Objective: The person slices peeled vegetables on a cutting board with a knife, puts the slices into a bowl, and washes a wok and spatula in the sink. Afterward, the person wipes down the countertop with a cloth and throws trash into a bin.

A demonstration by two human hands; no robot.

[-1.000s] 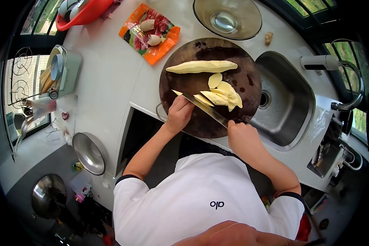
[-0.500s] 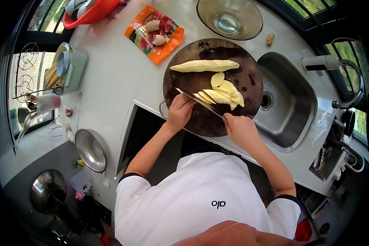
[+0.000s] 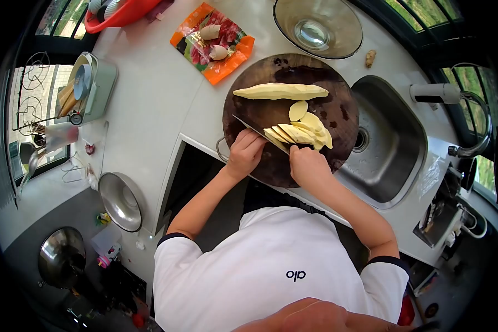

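Note:
My right hand [image 3: 309,165] is closed round the handle of a knife [image 3: 245,124]; the handle is hidden in the fist. The blade slants across the round wooden cutting board [image 3: 276,169], its tip at the upper left. Curled fingers of my left hand [image 3: 245,154] press close to the blade's near side, and what lies under them is hidden. Beyond the blade rest overlapping pale-yellow slices of a peeled root vegetable [image 3: 299,133], with one oval slice [image 3: 298,110] above. A long peeled root [image 3: 281,91] lies uncut across the far part of the board.
A glass bowl [image 3: 337,47] stands behind the board, with a ginger piece [image 3: 370,58] beside it. The sink [image 3: 395,177] adjoins on the right. An orange packet [image 3: 212,44] bears two pale pieces. At left are a metal bowl [image 3: 120,202] and a utensil holder [image 3: 102,88].
My right hand has slid the knife up and to the left along its length, so the fist is now closer to the left hand. The left hand stays nearly in place.

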